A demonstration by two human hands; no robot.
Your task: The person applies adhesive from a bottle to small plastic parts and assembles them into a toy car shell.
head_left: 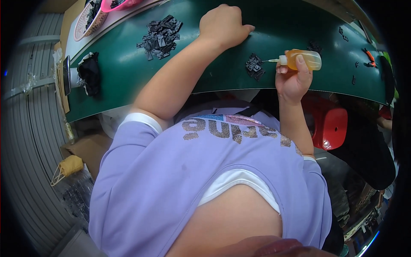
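My right hand (295, 79) is wrapped around a small clear squeeze bottle (316, 61) of amber liquid, held on its side. Its thin needle tip (270, 61) points left, just beside a small pile of black plastic pieces (255, 67) on the green table (192, 75). Farther away, my left hand (222, 26) is closed at the table, back of the hand up and thumb toward the right. Its fingers curl under, so whatever they hold is hidden. To the left of that forearm lies a larger heap of black pieces (160, 37).
At the far left stand a pale perforated basket (81, 29) and a pink basket (126, 3) with black pieces. A black cloth item (89, 73) lies by the left edge. Orange-handled cutters (370, 58) lie far right. A red stool (335, 128) stands below, beside another person's dark-clothed leg (364, 150).
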